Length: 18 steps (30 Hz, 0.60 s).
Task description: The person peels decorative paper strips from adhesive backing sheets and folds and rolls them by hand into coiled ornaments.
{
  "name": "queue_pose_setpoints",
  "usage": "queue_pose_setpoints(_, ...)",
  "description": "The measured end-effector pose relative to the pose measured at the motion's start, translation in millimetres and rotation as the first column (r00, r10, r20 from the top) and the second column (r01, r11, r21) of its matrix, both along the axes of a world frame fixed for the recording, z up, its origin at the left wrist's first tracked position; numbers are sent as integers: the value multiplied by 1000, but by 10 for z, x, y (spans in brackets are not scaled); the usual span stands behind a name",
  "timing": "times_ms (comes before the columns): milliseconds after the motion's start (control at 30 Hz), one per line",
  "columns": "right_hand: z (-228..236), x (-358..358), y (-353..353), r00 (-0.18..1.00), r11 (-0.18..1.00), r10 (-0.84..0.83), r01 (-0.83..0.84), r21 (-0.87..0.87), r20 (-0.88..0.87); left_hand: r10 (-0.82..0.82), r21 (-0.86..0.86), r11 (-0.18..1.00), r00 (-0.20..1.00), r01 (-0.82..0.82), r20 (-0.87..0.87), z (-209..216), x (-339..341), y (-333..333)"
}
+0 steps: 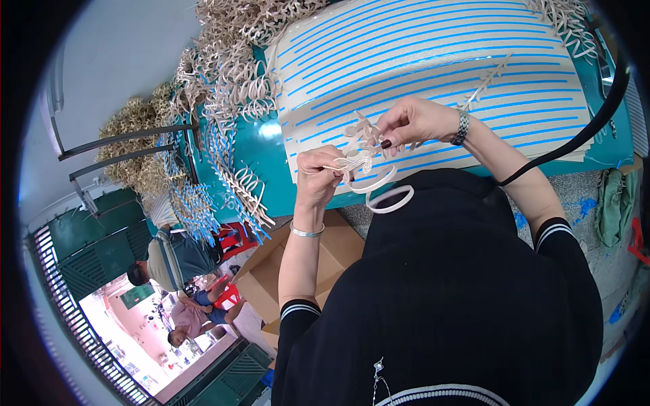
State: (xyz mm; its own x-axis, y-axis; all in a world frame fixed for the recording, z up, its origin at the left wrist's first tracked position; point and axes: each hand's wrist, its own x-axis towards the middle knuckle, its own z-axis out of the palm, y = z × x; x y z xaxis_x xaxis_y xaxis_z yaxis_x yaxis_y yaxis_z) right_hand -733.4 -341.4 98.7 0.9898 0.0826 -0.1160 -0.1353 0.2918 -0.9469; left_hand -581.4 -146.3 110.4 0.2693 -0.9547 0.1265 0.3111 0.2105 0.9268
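Above the near edge of a board, my left hand point(318, 172) pinches a beige leaf-shaped strip point(359, 162). Close by on the right, my right hand point(421, 122) has its thumb and fingers closed on the same bundle of pale leaves. From it a curled band point(391, 201) hangs in loops in front of my black top. Under both hands lies a wide beige sheet point(433, 64) striped with blue lines, apparently atop others. A single leafy strip point(482, 86) rests on it, right of my right hand. Fingers hide part of what I hold.
A green table point(261, 145) carries the sheets. Heaps of curled beige strips point(237, 74) and blue-white strips point(193, 210) line its left side. An open cardboard box point(271, 260) stands below left. A black hose point(596, 125) curves at right. Two people point(179, 264) are at left.
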Motion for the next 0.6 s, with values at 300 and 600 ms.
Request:
queue_pose_setpoints(300, -11, -23, 48, 998, 958, 35, -50, 283, 55, 105, 222, 975, 931, -26, -349, -412, 74, 26)
queue_pose_setpoints(600, -38, -111, -31, 1000, 972, -16, 12, 236, 13, 69, 285, 956, 998, -70, 12, 115, 218, -147)
